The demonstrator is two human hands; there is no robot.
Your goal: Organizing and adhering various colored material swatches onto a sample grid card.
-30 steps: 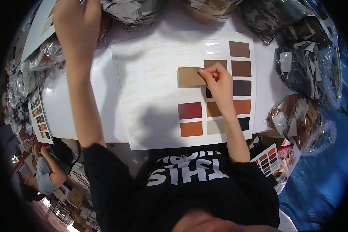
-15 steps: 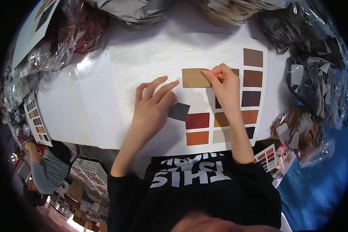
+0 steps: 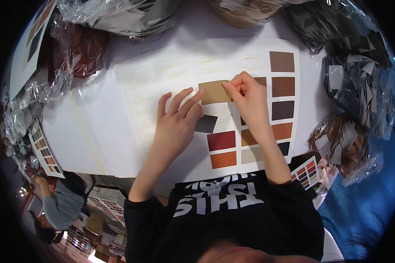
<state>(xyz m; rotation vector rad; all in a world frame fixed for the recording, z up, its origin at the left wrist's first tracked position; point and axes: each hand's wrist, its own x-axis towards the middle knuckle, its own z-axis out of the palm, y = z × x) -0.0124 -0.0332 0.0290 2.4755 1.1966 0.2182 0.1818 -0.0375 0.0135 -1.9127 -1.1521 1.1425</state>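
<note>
A tan colour swatch lies over the white sample card, its right end pinched between the thumb and index finger of my right hand. At the swatch's left edge rests a fingertip of my left hand, whose other fingers are spread. A dark grey swatch is held under that hand's thumb side and sticks out to the right. Several swatches sit in rows on the card, among them a red one, an orange one and a brown one. Pale glue streaks mark other spots. My right forearm hides part of the lower rows.
Clear plastic bags of loose swatches ring the table: grey, tan, dark red, dark grey and brown. Finished-looking sample cards lie at the left edge. Beyond it, another person works.
The tan swatch sits slightly tilted, and my left fingertip has come to its left edge. My right hand keeps its pinch. The whole view has shifted a little.
</note>
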